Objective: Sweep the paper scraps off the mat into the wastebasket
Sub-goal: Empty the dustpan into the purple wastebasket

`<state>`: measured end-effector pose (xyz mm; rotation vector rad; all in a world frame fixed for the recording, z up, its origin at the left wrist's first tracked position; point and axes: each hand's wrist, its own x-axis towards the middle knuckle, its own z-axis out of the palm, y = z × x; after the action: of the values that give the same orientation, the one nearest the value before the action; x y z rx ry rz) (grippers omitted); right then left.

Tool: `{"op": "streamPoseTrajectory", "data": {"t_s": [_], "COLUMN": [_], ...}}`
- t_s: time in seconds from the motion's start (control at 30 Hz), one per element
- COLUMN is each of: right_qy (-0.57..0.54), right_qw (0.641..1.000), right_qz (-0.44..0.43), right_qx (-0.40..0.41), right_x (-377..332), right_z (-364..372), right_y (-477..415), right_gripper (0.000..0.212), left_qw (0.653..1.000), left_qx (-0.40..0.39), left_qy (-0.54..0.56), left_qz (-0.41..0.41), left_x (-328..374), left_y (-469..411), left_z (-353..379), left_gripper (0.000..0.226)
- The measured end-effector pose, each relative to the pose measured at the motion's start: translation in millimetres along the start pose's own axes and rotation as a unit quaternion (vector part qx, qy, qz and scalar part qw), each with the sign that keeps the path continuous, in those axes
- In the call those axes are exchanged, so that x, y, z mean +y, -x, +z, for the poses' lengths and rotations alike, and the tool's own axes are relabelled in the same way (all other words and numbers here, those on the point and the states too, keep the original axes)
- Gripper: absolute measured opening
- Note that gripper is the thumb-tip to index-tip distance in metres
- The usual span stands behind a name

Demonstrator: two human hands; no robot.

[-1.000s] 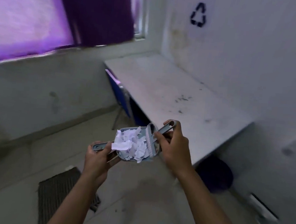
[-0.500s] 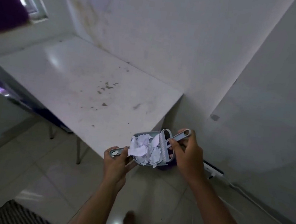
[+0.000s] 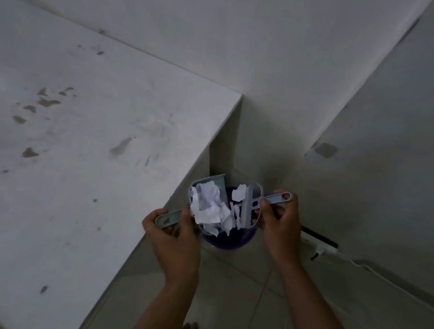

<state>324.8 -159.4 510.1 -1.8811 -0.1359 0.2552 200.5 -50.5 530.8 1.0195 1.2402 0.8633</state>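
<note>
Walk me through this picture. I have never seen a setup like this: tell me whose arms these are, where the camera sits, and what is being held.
There is no machine here: these are a person's two bare arms, seen from a wide-angle camera worn on their head, looking forward and down. That is why the arms enter from the bottom edge. The left hand grips the handle of a small grey dustpan heaped with white paper scraps. The right hand grips the handle of a matching brush, its head beside the scraps. Both are held over a purple wastebasket on the floor, beside a stained white table. A power strip lies by the wall.
</note>
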Motion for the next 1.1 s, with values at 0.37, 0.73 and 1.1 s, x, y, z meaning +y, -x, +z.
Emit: {"op": "streamPoseTrajectory", "data": {"t_s": [0.37,0.73,1.1], "right_qy": [-0.117,-0.165,-0.245], "right_qw": [0.991,0.985,0.967], "right_qz": [-0.063,-0.027,0.069], "right_qx": [0.031,0.034,-0.004], "right_x": [65.0,78.4,122.1], "right_z": [30.9,44.0,40.4], "right_y": [-2.1,-7.5,-15.2], "right_gripper": [0.022,0.02,0.016], "left_qw": [0.984,0.984,0.989], "left_qx": [-0.033,-0.056,-0.053], "left_qy": [-0.077,-0.073,-0.049], "left_qz": [0.16,0.149,0.129], "left_x": [-73.1,-87.6,-120.9], "left_y": [-8.5,-36.2,-38.8], "left_z": [46.8,66.5,54.4], "left_gripper": [0.03,0.025,0.028]}}
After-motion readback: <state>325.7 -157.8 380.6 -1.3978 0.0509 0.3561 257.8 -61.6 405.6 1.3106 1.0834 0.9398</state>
